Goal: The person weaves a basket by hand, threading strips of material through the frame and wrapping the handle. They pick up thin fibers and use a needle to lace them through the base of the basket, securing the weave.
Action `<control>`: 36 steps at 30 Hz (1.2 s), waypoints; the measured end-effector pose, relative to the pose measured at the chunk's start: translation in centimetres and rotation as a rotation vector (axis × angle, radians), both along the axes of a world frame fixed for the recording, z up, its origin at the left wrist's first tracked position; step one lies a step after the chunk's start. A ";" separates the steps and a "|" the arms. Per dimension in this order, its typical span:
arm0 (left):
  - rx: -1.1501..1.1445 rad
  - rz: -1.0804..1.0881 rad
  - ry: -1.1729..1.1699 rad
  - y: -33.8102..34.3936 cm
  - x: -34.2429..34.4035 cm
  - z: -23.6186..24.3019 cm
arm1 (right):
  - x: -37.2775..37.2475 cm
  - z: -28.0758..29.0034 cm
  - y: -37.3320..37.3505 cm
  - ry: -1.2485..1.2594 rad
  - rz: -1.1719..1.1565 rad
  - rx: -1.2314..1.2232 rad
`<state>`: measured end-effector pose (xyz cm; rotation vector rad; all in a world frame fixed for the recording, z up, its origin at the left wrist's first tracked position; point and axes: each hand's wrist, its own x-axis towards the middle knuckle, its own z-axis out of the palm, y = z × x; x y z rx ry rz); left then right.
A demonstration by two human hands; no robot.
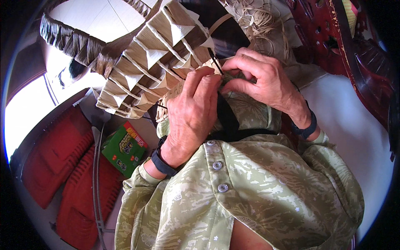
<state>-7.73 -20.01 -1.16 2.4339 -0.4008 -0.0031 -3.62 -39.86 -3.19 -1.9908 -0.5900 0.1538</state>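
Observation:
A woven basket (154,62) with pale folded points and brown bands lies tilted across my lap. Its brown wrapped handle (68,37) arches out to the upper left. My left hand (193,102) is closed at the basket's near edge, fingers bent together; what lies under the fingertips is hidden. Close beside it, my right hand (260,77) has thumb and forefinger brought together in a pinch. Whatever that pinch holds is too small to make out. A thin dark stick (215,60) pokes up between the two hands.
A tangled bundle of pale fibre strips (262,21) lies at the far side. Dark red carved furniture (341,46) stands at the right. To the left are red ridged plastic pieces (58,146), a green box (124,148) and a grey metal tube (96,179).

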 end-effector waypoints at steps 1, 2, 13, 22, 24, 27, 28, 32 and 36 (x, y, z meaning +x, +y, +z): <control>-0.005 -0.003 -0.002 0.0 0.1 0.0 | 0.1 0.1 -0.1 -0.003 0.001 -0.009; -0.002 -0.002 0.002 0.0 0.2 0.0 | 0.2 0.1 -0.2 0.020 -0.011 0.000; -0.109 -0.036 0.032 0.3 0.9 -0.9 | 1.6 -0.4 -0.3 0.035 0.035 0.008; 0.009 -0.095 0.014 0.4 1.3 -0.7 | 1.4 -0.4 -0.6 0.079 -0.014 -0.042; 0.060 -0.075 0.027 0.0 1.1 -0.6 | 1.3 -0.4 -0.6 0.100 -0.005 -0.035; 0.106 -0.062 -0.042 -0.4 1.0 -0.8 | 1.3 -0.4 -0.9 0.115 0.015 -0.023; 0.102 -0.058 -0.090 -0.6 1.1 -1.1 | 1.3 -0.4 -1.0 0.115 0.024 -0.017; 0.084 -0.038 -0.127 -0.8 1.1 -1.5 | 0.7 -0.2 -1.5 0.211 -0.018 -0.037; 0.057 -0.018 -0.083 -0.6 0.9 -1.4 | -0.5 0.5 -1.6 0.290 -0.072 -0.054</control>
